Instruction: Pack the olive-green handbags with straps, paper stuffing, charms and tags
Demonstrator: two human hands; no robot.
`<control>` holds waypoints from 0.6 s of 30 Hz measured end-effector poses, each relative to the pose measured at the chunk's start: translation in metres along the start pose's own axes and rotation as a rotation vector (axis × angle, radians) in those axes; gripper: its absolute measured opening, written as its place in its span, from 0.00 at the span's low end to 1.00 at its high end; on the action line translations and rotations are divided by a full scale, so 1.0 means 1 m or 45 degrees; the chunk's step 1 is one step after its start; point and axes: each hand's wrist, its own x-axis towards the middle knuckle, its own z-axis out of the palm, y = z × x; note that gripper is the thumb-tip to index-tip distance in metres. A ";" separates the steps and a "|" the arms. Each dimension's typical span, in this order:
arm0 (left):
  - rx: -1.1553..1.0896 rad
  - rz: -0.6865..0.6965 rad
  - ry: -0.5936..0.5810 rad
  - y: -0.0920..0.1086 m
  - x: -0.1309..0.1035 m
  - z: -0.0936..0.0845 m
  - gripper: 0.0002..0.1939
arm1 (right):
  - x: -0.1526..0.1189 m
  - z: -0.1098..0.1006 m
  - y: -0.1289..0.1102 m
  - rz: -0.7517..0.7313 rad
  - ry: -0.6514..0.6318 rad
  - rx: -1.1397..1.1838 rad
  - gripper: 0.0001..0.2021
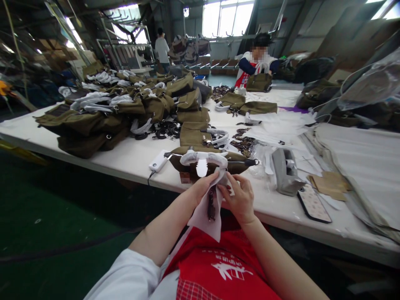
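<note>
Both hands [223, 192] pinch white wrapping [204, 214] around dark strap [211, 204].

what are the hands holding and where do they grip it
Both the left hand and right hand pinch the upper end of a dark strap piece wrapped in white tissue paper.

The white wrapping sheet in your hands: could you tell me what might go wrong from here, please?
1. The white sheet hangs loose below both hands, left hand and right hand, so the dark strap piece might slip out.
2. The phone lies near the table edge; an elbow could knock it off.
</note>
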 end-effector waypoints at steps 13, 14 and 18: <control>0.042 0.186 0.012 0.000 -0.013 0.012 0.08 | 0.020 -0.006 -0.011 0.149 -0.243 -0.120 0.10; 0.043 0.179 0.006 0.000 -0.012 0.011 0.10 | 0.023 -0.009 -0.011 0.151 -0.294 -0.042 0.10; 0.071 0.158 0.056 -0.002 -0.007 0.008 0.14 | 0.030 -0.018 -0.005 0.261 -0.404 0.456 0.17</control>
